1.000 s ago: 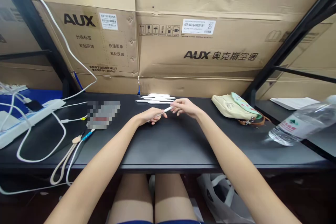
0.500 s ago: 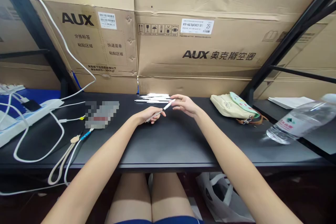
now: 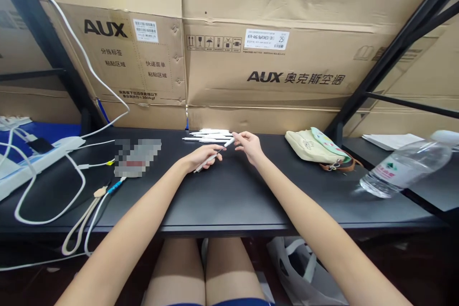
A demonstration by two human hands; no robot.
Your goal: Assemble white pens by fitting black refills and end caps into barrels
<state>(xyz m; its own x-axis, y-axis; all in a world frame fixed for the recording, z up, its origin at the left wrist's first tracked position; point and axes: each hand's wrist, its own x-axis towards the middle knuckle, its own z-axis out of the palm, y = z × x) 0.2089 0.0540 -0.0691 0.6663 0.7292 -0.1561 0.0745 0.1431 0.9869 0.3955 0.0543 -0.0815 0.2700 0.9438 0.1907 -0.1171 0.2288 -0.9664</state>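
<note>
My left hand [image 3: 202, 156] rests on the black desk [image 3: 233, 196], closed around the barrel of a white pen [image 3: 207, 160] that slants up to the right. My right hand [image 3: 248, 146] is just beyond it. Its thumb and forefinger pinch a short white end piece [image 3: 228, 142], apparently the pen's cap. A thin dark stretch shows between barrel and end piece. Whether the two are apart I cannot tell. Several more white pens [image 3: 210, 135] lie in a row behind both hands, against the cardboard.
A cream pouch [image 3: 315, 146] lies to the right, then a clear water bottle [image 3: 405, 167] on its side and papers [image 3: 390, 139]. On the left are a blurred item [image 3: 138, 158], a white power strip [image 3: 36, 158] and looped cables [image 3: 82, 220]. Cardboard boxes [image 3: 272, 71] form the back wall.
Both hands have drifted slightly toward the pen row. The pen has tilted more steeply, and my right hand's fingers have closed from spread to a pinch on its far end.
</note>
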